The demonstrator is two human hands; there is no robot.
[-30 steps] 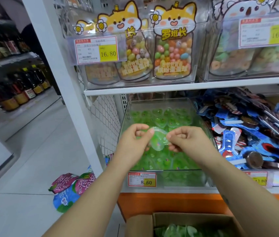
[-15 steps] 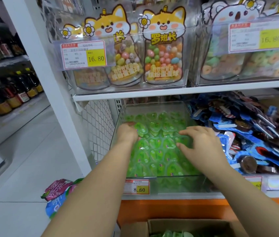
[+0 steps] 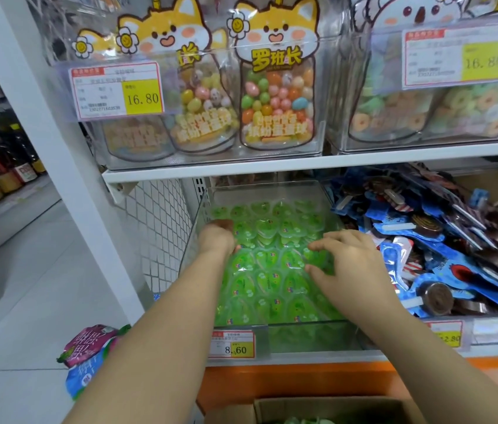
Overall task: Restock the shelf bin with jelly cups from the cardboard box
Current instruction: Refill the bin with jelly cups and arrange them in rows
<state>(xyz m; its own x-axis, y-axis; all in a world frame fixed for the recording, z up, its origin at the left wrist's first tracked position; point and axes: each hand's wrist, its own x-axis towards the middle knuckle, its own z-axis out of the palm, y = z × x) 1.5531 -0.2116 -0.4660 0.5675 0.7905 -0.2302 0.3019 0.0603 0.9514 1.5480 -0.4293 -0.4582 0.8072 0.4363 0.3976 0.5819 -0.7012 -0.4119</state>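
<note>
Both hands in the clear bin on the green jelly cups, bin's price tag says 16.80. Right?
Not quite. The head view shows the bin's price tag reading 8.60, not 16.80. The rest holds: the left hand and right hand are in the clear bin, on the green jelly cups.

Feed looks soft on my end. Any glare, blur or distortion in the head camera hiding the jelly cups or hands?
Head view: jelly cups, left hand and right hand are evenly lit and fairly sharp; glare hazes the upper bins; blue packs at right smear with blur; the wide-angle lens tilts the white upright; the cardboard box is cropped at the bottom edge.
</note>
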